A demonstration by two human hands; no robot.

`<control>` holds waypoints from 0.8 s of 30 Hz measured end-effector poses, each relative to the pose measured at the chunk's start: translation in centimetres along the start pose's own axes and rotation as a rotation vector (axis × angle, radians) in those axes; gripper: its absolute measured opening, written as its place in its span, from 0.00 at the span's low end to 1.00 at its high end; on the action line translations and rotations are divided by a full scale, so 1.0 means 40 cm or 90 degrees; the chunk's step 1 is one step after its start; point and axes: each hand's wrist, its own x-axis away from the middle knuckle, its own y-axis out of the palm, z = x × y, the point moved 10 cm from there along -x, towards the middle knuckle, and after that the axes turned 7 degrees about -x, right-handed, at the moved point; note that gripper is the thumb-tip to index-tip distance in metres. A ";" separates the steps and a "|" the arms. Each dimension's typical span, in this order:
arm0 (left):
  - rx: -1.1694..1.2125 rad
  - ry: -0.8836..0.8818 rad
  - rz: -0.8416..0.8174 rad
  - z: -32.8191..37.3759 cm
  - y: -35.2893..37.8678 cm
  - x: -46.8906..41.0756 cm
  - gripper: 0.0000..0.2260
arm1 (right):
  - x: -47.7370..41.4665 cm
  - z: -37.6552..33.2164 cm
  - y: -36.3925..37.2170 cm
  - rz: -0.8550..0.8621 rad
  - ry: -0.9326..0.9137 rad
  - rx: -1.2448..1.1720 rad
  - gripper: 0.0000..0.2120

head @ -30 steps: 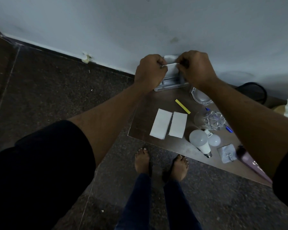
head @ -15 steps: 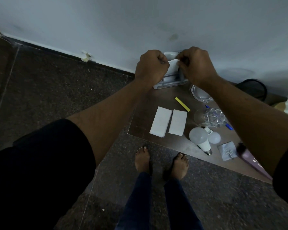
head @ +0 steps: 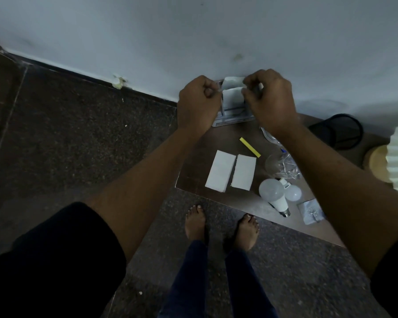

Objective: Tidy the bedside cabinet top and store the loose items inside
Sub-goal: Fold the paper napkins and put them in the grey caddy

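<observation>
Dark wooden cabinet top [head: 200, 157] against pale wall: at rear edge, left hand [head: 198, 103] and right hand [head: 270, 99] each pinching an end of small white folded paper [head: 232, 97], held above clear tray [head: 232, 119].

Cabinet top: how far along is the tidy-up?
Early. Nothing looks stored yet. In hand: left hand and right hand pinch a white sheet over a tray by the wall. Left on the cabinet top: two folded papers, yellow strip, two bulbs, plastic wrap, small packet.
</observation>
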 end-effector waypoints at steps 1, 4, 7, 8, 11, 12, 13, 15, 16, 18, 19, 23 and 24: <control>0.010 -0.004 0.015 -0.006 -0.010 0.012 0.04 | 0.013 -0.003 -0.002 0.012 0.010 -0.012 0.08; 0.046 -0.018 0.030 -0.032 -0.027 0.057 0.04 | 0.061 -0.012 0.007 0.035 0.031 -0.038 0.04; 0.042 -0.041 -0.010 -0.073 -0.014 0.117 0.01 | 0.118 -0.014 0.046 0.015 0.059 -0.063 0.04; 0.036 -0.051 -0.035 -0.091 -0.002 0.140 0.02 | 0.138 -0.014 0.065 -0.001 0.066 -0.070 0.04; -0.017 -0.096 -0.099 -0.156 0.028 0.202 0.03 | 0.202 -0.009 0.121 -0.031 0.081 -0.068 0.04; -0.027 -0.110 -0.113 -0.177 0.036 0.218 0.03 | 0.225 -0.001 0.137 -0.039 0.097 -0.063 0.04; -0.031 -0.123 -0.124 -0.200 0.043 0.232 0.04 | 0.249 0.009 0.155 -0.050 0.116 -0.051 0.04; -0.041 -0.144 -0.143 -0.241 0.055 0.253 0.03 | 0.294 0.030 0.193 -0.074 0.143 -0.012 0.07; -0.050 -0.151 -0.147 -0.262 0.058 0.259 0.03 | 0.315 0.042 0.212 -0.091 0.157 0.006 0.09; -0.067 -0.155 -0.147 -0.298 0.059 0.267 0.03 | 0.355 0.065 0.249 -0.136 0.198 0.025 0.14; -0.074 -0.154 -0.149 -0.314 0.059 0.269 0.03 | 0.373 0.074 0.266 -0.159 0.217 0.035 0.16; -0.099 -0.152 -0.165 -0.368 0.060 0.270 0.04 | 0.423 0.096 0.313 -0.238 0.248 0.140 0.25; -0.101 -0.151 -0.166 -0.378 0.059 0.269 0.04 | 0.429 0.101 0.320 -0.248 0.254 0.164 0.27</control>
